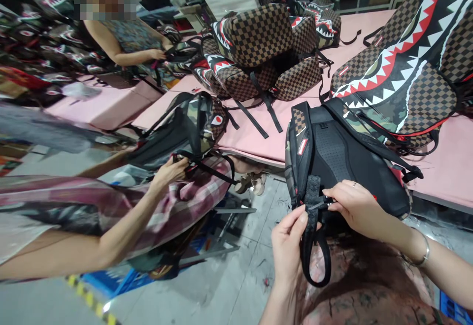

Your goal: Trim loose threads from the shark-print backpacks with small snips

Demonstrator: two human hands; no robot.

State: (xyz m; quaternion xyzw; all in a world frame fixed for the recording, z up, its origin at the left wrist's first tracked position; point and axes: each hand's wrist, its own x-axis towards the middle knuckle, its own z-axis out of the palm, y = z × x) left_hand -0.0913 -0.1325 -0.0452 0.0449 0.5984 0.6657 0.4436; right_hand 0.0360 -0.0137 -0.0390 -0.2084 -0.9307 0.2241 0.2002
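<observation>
A black-backed backpack (342, 152) leans against the table edge in front of me, its padded back panel turned my way. My left hand (290, 239) is closed in a pinch on the backpack's black shoulder strap (314, 192), near the strap's edge. From that grip the strap's lower end hangs in a loop. Closed around small dark thread snips (322, 203), my right hand (351, 204) holds their pale blades across the strap, close to my left fingertips. Whether the blades touch a thread is too small to tell.
Checkered backpacks (258, 34) with shark-mouth prints are piled on the pink table (254, 138). Another large backpack (402, 64) lies at the right. On my left a co-worker's hand (170, 170) works on a backpack (185, 123). A second person (125, 39) stands across the table.
</observation>
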